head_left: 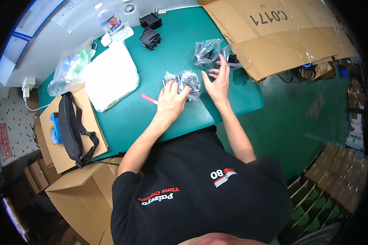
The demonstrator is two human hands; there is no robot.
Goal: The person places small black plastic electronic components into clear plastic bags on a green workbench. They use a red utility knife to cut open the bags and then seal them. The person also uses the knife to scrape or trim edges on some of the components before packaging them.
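On the green table, a clear plastic bag with a black part inside point(195, 86) lies under my left hand point(170, 104). The fingers of that hand curl over the bag, with the thumb against it. To the right, my right hand point(218, 86) is raised with its fingers apart and holds nothing. Just beyond its fingertips lie two more clear bags with black parts, one on the left point(207, 53) and one on the right point(232, 59), partly behind the fingers. A small red-and-white strip-like tool point(149, 98) rests beside my left hand.
Black plastic parts point(150, 38) sit at the back near a bottle point(110, 20) and a dispenser jar point(131, 15). A white bag point(112, 77) and a black waist pouch point(71, 130) lie at left. A large cardboard box point(274, 36) covers the back right.
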